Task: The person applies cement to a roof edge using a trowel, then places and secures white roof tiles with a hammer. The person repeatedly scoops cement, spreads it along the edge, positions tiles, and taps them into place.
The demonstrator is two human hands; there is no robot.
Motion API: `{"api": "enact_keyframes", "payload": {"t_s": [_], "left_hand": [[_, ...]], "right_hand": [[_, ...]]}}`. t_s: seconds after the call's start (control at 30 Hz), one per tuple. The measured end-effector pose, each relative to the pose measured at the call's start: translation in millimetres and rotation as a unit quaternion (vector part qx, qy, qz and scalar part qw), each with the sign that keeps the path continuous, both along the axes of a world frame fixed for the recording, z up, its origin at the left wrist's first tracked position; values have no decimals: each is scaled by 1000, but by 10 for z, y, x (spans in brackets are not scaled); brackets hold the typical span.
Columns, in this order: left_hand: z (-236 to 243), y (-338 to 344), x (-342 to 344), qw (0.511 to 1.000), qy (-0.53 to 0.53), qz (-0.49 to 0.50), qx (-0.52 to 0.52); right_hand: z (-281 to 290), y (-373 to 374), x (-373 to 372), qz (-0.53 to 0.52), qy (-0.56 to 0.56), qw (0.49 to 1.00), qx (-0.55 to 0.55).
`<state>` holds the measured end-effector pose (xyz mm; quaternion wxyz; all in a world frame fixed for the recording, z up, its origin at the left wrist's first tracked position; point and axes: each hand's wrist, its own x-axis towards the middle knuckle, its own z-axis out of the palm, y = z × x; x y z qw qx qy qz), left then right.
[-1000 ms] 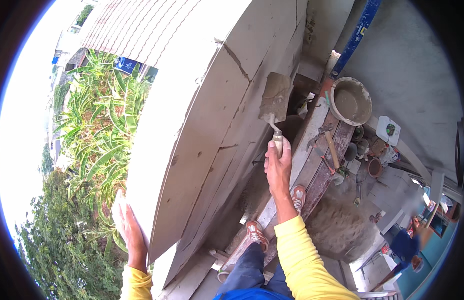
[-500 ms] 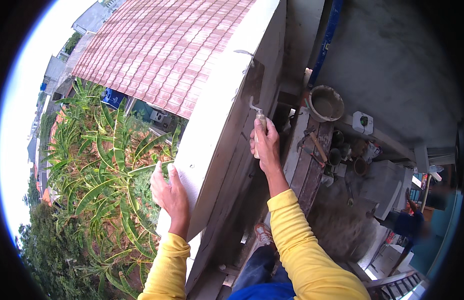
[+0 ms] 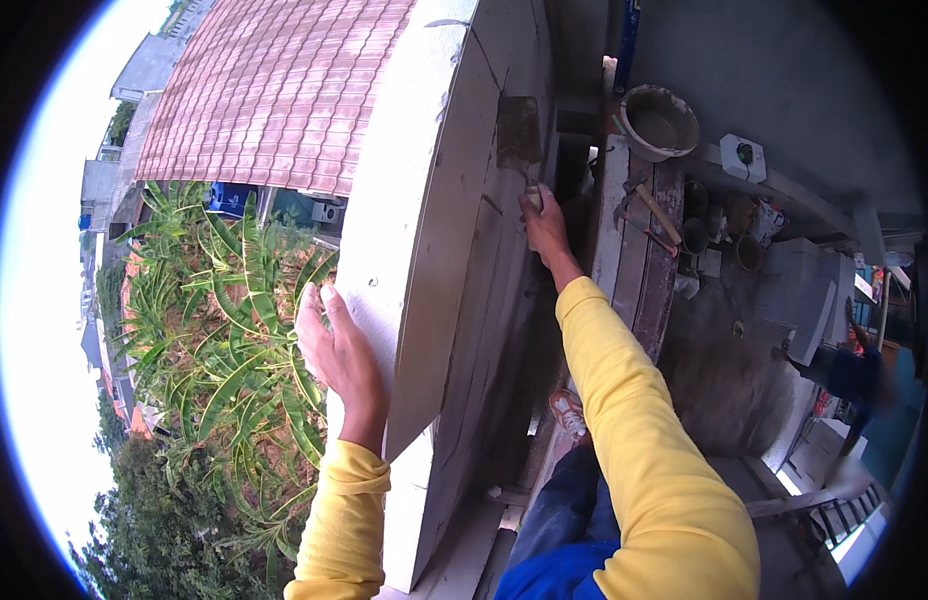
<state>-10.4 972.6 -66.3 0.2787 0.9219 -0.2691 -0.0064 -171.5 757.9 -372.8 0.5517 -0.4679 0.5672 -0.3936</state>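
Observation:
My right hand (image 3: 548, 232) is wrapped round the handle of a trowel (image 3: 518, 132). Its flat, square-ended grey blade lies against or very close to the inner face of the white block wall (image 3: 442, 225); whether it touches, I cannot tell. Over the wall's outer edge rests my left hand (image 3: 338, 352), with thumb and fingers apart and nothing held. The wall's pale top (image 3: 369, 240) runs away from me beside that hand. Thin joint lines show between the blocks on the inner face.
Right of the wall, a plank platform (image 3: 644, 275) carries a round mortar bucket (image 3: 660, 122) and a hammer (image 3: 656, 212). Several small buckets (image 3: 695, 236) stand beyond it. A person in dark blue (image 3: 852, 380) is at far right. Leafy plants (image 3: 234, 370) and a red tiled roof (image 3: 274, 90) lie outside, below.
My right hand has moved slightly right and away from me. The trowel has turned, so its blade now shows broad against the wall. My left hand stays by the edge; the view has shifted.

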Motion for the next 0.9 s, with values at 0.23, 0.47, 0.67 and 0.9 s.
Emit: {"api": "enact_keyframes", "payload": {"t_s": [0.23, 0.47, 0.67, 0.9], "left_hand": [[16, 51, 123, 1000, 0, 20, -6], [31, -8, 79, 1000, -10, 20, 17], [16, -72, 49, 999, 20, 30, 14], [111, -99, -53, 998, 23, 37, 34]], "right_hand": [[357, 1388, 34, 79, 63, 994, 46], [344, 2882, -17, 97, 14, 991, 97], [399, 4286, 27, 95, 1, 987, 131], [925, 5671, -323, 200, 17, 953, 227]]}}
